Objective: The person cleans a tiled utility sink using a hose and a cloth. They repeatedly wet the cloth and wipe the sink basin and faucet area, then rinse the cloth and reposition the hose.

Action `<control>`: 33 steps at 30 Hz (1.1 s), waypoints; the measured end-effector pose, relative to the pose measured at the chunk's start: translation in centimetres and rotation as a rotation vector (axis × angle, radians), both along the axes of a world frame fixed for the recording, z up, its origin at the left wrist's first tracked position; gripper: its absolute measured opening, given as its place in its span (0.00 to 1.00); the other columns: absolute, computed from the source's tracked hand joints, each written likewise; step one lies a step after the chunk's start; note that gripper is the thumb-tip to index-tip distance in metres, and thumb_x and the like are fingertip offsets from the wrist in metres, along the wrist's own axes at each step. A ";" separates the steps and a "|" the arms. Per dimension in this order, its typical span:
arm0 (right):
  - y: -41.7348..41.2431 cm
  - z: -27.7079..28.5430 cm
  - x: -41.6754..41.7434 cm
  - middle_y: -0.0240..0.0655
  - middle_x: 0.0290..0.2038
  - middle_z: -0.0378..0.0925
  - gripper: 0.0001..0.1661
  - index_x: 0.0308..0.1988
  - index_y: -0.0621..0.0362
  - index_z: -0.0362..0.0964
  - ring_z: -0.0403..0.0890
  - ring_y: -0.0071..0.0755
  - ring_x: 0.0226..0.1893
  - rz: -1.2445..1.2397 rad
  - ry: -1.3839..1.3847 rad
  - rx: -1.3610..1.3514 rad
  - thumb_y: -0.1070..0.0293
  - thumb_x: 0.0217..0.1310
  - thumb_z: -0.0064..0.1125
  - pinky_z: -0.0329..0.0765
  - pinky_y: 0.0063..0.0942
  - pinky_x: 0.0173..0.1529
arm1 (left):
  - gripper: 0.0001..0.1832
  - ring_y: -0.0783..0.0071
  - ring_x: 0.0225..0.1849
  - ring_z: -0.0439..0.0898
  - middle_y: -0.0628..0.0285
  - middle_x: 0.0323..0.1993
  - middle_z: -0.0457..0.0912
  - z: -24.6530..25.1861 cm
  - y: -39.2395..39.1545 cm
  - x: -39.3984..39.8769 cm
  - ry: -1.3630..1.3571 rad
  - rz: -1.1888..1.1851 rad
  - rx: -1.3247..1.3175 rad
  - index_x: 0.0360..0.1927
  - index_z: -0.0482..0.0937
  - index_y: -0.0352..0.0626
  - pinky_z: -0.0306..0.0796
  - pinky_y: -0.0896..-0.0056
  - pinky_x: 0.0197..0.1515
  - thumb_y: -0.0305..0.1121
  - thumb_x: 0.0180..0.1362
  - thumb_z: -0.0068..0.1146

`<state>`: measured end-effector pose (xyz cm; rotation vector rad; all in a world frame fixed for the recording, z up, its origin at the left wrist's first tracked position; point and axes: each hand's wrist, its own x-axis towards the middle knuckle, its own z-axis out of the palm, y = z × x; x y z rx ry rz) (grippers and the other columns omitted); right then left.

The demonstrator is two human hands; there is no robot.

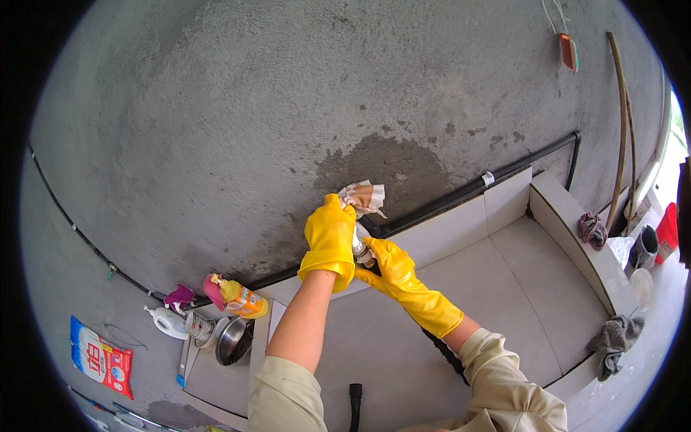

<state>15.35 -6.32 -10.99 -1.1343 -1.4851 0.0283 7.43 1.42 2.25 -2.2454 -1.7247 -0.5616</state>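
My left hand (328, 232), in a yellow rubber glove, is closed on a wet, crumpled white and tan cloth (367, 197) over the top of a metal faucet (363, 249). Below and to the right, my right hand (391, 264) wears the same kind of glove. Its thumb and fingers are around the lower end of the faucet. The palm side and exact contact are partly hidden. Behind the cloth, the concrete wall (399, 167) has a dark wet patch.
Black pipe (459, 195) runs along the wall above the tiled basin (513, 281). A yellow bottle (249, 302) and a steel bowl (235, 340) stand left. Grey rag (615, 340) and dark rag (592, 230) lie on the right rim. A black hose (355, 405) stands at the bottom.
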 end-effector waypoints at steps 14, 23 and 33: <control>2.3 -1.8 -4.5 0.48 0.37 0.78 0.34 0.56 0.60 0.61 0.80 0.56 0.34 -0.090 0.250 0.073 0.60 0.53 0.64 0.77 0.42 0.37 | 0.17 0.46 0.34 0.82 0.46 0.31 0.82 0.1 -0.4 -0.3 0.038 -0.028 0.036 0.40 0.74 0.41 0.75 0.50 0.38 0.44 0.57 0.49; 2.6 -0.6 -3.3 0.47 0.38 0.75 0.25 0.45 0.55 0.67 0.79 0.50 0.37 0.143 0.389 -0.214 0.62 0.49 0.70 0.77 0.35 0.38 | 0.17 0.46 0.34 0.81 0.45 0.30 0.82 0.5 -0.6 0.3 0.062 -0.008 0.035 0.41 0.74 0.41 0.75 0.50 0.37 0.44 0.57 0.48; 3.8 -1.2 -1.3 0.38 0.42 0.77 0.32 0.53 0.53 0.64 0.79 0.37 0.44 0.575 0.484 -0.364 0.57 0.52 0.68 0.73 0.31 0.48 | 0.16 0.45 0.34 0.81 0.45 0.30 0.82 -0.2 0.1 -0.2 0.034 -0.058 0.088 0.39 0.75 0.41 0.74 0.50 0.37 0.43 0.57 0.49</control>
